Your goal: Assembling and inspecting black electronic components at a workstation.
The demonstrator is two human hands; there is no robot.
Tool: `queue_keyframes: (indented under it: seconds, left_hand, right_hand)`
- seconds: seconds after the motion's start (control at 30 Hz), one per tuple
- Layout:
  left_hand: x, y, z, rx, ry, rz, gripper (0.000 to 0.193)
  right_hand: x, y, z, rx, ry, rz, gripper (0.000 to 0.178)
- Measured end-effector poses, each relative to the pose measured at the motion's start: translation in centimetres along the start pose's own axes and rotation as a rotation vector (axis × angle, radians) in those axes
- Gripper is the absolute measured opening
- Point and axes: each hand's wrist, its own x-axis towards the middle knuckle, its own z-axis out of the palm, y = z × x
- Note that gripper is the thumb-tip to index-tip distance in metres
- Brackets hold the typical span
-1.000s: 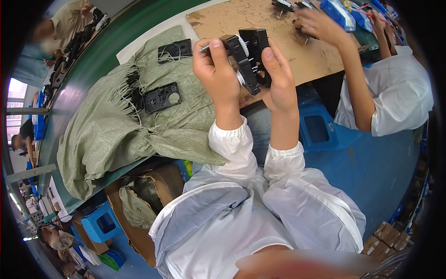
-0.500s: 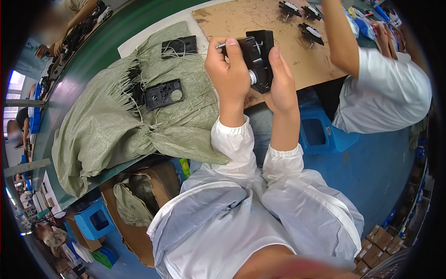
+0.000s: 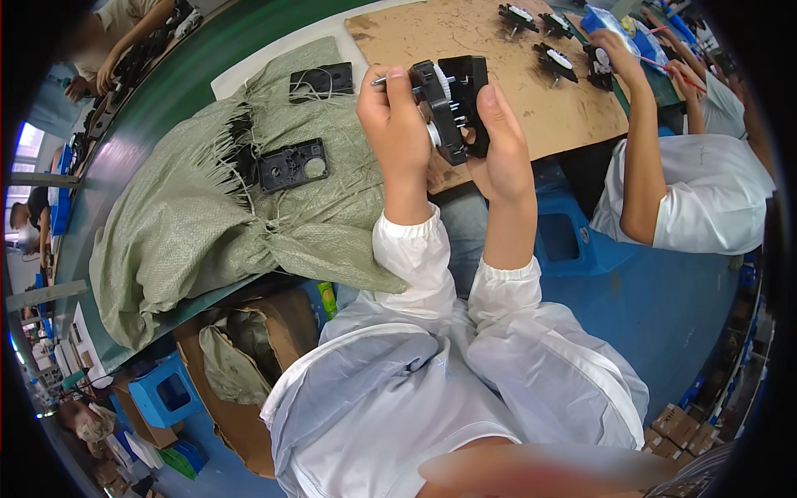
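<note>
My left hand (image 3: pixel 397 124) grips a black gear assembly (image 3: pixel 435 116) with white gears and a metal shaft that sticks out by the thumb. Beside it, my right hand (image 3: pixel 505 158) is closed around a black plastic housing (image 3: pixel 473 76). The two parts are held upright side by side above the table's near edge, a narrow gap with pins and gear teeth showing between them. To the left, one black housing (image 3: pixel 293 166) and another flat black housing (image 3: pixel 321 83) lie on a green woven sack (image 3: pixel 183 241).
Several gear assemblies (image 3: pixel 554 63) stand on the brown board (image 3: pixel 415 37) at the far right, near a co-worker's hand (image 3: pixel 614 54). Below the table are an open cardboard box (image 3: pixel 241 432), a blue stool (image 3: pixel 170 390) and another blue stool (image 3: pixel 573 232).
The gear assembly has come away from the housing, widening the gap as my left hand shifts slightly left. The co-worker's arm has drawn back, and another assembly shows by that hand.
</note>
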Motion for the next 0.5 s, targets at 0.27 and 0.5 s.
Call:
queue_keyframes:
  seconds: [0.27, 0.5]
  left_hand:
    - [0.06, 0.07, -0.14, 0.028, -0.013, 0.02, 0.016]
    - [-0.21, -0.01, 0.03, 0.122, -0.032, 0.021, 0.017]
  right_hand:
    - [-0.01, -0.05, 0.3, 0.022, 0.006, 0.016, 0.055]
    - [-0.15, -0.38, 0.07, -0.012, 0.001, 0.008, 0.049]
